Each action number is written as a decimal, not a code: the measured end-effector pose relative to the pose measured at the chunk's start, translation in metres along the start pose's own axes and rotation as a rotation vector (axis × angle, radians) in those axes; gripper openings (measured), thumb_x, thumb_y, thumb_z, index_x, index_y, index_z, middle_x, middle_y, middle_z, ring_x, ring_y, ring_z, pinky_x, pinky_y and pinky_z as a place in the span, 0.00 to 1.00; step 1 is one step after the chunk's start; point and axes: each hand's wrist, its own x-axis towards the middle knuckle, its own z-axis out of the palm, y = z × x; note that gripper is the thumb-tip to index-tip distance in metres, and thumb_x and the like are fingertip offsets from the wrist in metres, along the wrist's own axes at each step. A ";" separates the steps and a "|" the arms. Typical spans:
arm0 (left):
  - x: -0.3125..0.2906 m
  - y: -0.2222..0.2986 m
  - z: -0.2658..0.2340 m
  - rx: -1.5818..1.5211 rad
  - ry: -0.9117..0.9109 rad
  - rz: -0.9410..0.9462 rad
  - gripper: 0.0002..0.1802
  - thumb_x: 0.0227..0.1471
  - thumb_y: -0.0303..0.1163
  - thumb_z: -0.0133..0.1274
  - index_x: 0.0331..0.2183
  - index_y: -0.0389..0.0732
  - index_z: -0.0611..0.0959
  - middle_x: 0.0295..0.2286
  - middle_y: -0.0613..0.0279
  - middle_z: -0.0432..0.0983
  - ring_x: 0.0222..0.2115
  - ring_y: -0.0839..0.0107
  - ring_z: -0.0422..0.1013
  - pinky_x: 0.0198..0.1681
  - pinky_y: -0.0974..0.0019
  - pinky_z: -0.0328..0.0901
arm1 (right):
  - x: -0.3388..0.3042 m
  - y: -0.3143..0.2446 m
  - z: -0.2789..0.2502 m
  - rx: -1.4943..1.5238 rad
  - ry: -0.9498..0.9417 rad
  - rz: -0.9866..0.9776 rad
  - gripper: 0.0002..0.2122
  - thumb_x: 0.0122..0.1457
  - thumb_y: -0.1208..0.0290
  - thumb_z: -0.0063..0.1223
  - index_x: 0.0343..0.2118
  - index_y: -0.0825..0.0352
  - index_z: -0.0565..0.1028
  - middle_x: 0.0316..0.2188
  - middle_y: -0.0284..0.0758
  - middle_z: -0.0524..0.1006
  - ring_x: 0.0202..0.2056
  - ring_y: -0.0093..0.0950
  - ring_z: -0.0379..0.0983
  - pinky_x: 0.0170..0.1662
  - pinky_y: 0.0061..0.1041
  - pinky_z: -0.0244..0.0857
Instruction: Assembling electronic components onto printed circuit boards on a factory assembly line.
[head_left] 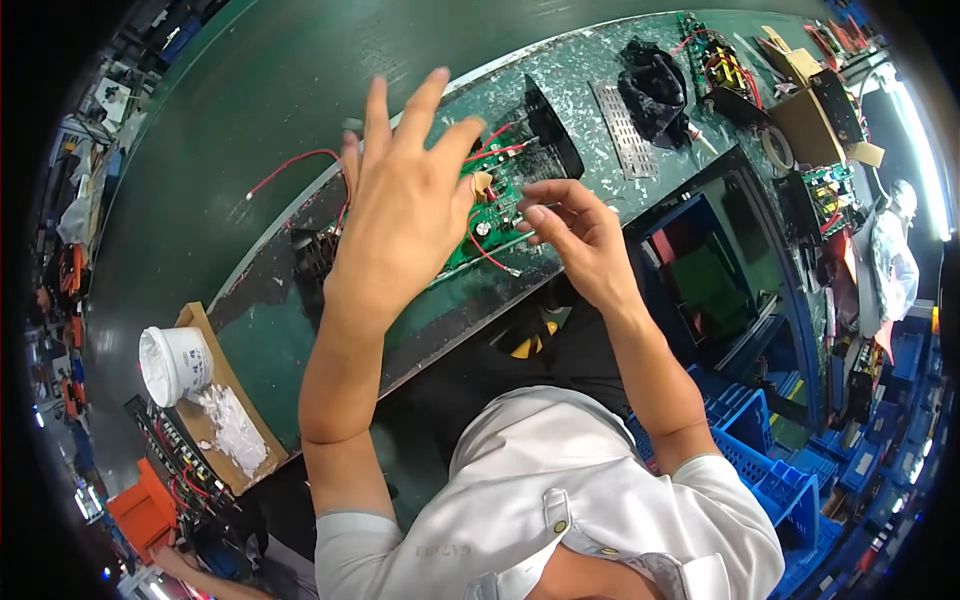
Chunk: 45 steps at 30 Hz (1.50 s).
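Green circuit board (492, 205) is seen near the bench edge (330, 330), covered by the spread-wide left hand (405, 215); right hand (575, 235) is held loosely curled, empty, beside it.

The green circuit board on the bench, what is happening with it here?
A person at a green workbench works on a green circuit board with red wires. The left hand is spread over the board, fingers raised, and hides part of it. The right hand hovers at its right edge, fingers curled. A white tub stands at the left.
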 end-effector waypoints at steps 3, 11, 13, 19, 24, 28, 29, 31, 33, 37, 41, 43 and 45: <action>0.002 -0.008 -0.002 0.045 -0.023 0.021 0.19 0.51 0.32 0.58 0.47 0.46 0.79 0.59 0.57 0.62 0.63 0.42 0.47 0.61 0.33 0.47 | -0.011 -0.005 0.011 -0.334 -0.104 -0.053 0.16 0.58 0.75 0.60 0.49 0.68 0.72 0.35 0.31 0.77 0.35 0.17 0.74 0.38 0.18 0.67; 0.008 -0.019 -0.003 -1.373 -0.306 0.023 0.14 0.50 0.20 0.59 0.41 0.32 0.81 0.42 0.60 0.76 0.40 0.75 0.73 0.44 0.70 0.69 | -0.011 0.003 0.012 0.111 -0.129 0.052 0.15 0.60 0.76 0.55 0.50 0.69 0.71 0.37 0.31 0.77 0.36 0.17 0.73 0.38 0.19 0.68; 0.005 0.000 0.001 -1.583 -0.523 0.058 0.12 0.49 0.21 0.59 0.39 0.31 0.82 0.37 0.60 0.76 0.38 0.75 0.71 0.43 0.70 0.67 | -0.008 -0.008 0.009 0.665 -0.228 0.094 0.18 0.60 0.77 0.52 0.53 0.71 0.67 0.44 0.33 0.75 0.41 0.21 0.74 0.45 0.23 0.70; 0.007 -0.001 0.007 -0.871 -0.314 0.303 0.15 0.46 0.26 0.60 0.39 0.33 0.82 0.37 0.52 0.78 0.36 0.62 0.75 0.42 0.65 0.68 | -0.009 0.002 -0.003 0.348 -0.054 0.047 0.17 0.62 0.70 0.54 0.50 0.73 0.70 0.40 0.35 0.78 0.38 0.22 0.76 0.39 0.19 0.69; 0.006 -0.019 0.002 -0.683 -0.232 0.201 0.16 0.45 0.25 0.60 0.40 0.33 0.82 0.38 0.51 0.78 0.37 0.59 0.75 0.42 0.63 0.68 | -0.025 0.003 0.011 -0.434 -0.117 -0.124 0.13 0.57 0.73 0.60 0.44 0.68 0.75 0.34 0.30 0.79 0.36 0.19 0.74 0.38 0.19 0.66; 0.007 -0.017 0.004 -0.677 -0.241 0.202 0.18 0.44 0.25 0.60 0.41 0.33 0.81 0.39 0.50 0.77 0.34 0.58 0.76 0.39 0.63 0.69 | -0.024 0.007 0.008 -0.469 -0.258 0.076 0.11 0.59 0.75 0.58 0.44 0.70 0.75 0.32 0.29 0.78 0.33 0.18 0.73 0.35 0.18 0.67; 0.007 -0.015 0.004 -0.697 -0.276 0.178 0.19 0.44 0.26 0.61 0.41 0.34 0.81 0.38 0.50 0.77 0.33 0.58 0.75 0.39 0.62 0.69 | -0.024 0.011 0.006 -0.419 -0.270 0.136 0.10 0.60 0.76 0.57 0.43 0.70 0.75 0.31 0.29 0.78 0.32 0.18 0.73 0.34 0.18 0.67; 0.005 -0.016 0.013 -0.667 -0.320 0.219 0.21 0.44 0.27 0.62 0.43 0.35 0.80 0.38 0.50 0.77 0.33 0.58 0.75 0.38 0.61 0.70 | -0.022 0.016 0.005 -0.307 -0.197 0.108 0.08 0.60 0.77 0.56 0.42 0.71 0.75 0.31 0.29 0.77 0.31 0.17 0.72 0.34 0.17 0.67; -0.001 -0.012 0.025 -0.615 -0.413 0.253 0.26 0.43 0.28 0.63 0.47 0.36 0.78 0.39 0.49 0.77 0.32 0.58 0.76 0.37 0.59 0.70 | -0.017 0.015 0.005 -0.052 -0.039 0.105 0.05 0.60 0.78 0.55 0.38 0.70 0.75 0.29 0.28 0.77 0.30 0.14 0.72 0.32 0.15 0.66; 0.000 -0.003 0.037 -0.579 -0.520 0.206 0.22 0.45 0.30 0.61 0.45 0.35 0.79 0.32 0.51 0.80 0.31 0.57 0.76 0.35 0.60 0.69 | -0.015 0.009 -0.003 0.073 -0.028 0.058 0.05 0.60 0.77 0.56 0.38 0.69 0.75 0.30 0.28 0.77 0.29 0.15 0.72 0.32 0.14 0.66; 0.004 -0.010 0.035 -0.724 -0.430 -0.020 0.11 0.48 0.31 0.58 0.34 0.36 0.85 0.28 0.50 0.81 0.29 0.57 0.78 0.36 0.61 0.70 | -0.007 -0.004 -0.033 -0.798 0.376 -0.583 0.13 0.52 0.77 0.63 0.40 0.71 0.75 0.34 0.36 0.76 0.32 0.27 0.72 0.35 0.25 0.66; 0.010 -0.013 0.031 -0.753 -0.445 -0.072 0.11 0.49 0.29 0.57 0.35 0.35 0.84 0.27 0.50 0.80 0.27 0.62 0.78 0.34 0.65 0.70 | -0.003 -0.007 -0.054 -1.002 0.429 -0.449 0.11 0.53 0.76 0.63 0.39 0.70 0.77 0.35 0.38 0.76 0.31 0.28 0.72 0.35 0.27 0.66; 0.013 -0.011 0.034 -0.774 -0.427 -0.090 0.11 0.49 0.29 0.57 0.35 0.34 0.84 0.27 0.51 0.80 0.27 0.64 0.77 0.34 0.65 0.70 | -0.002 0.004 -0.070 -1.022 0.326 -0.279 0.09 0.55 0.75 0.61 0.39 0.70 0.78 0.34 0.34 0.76 0.31 0.24 0.72 0.34 0.24 0.65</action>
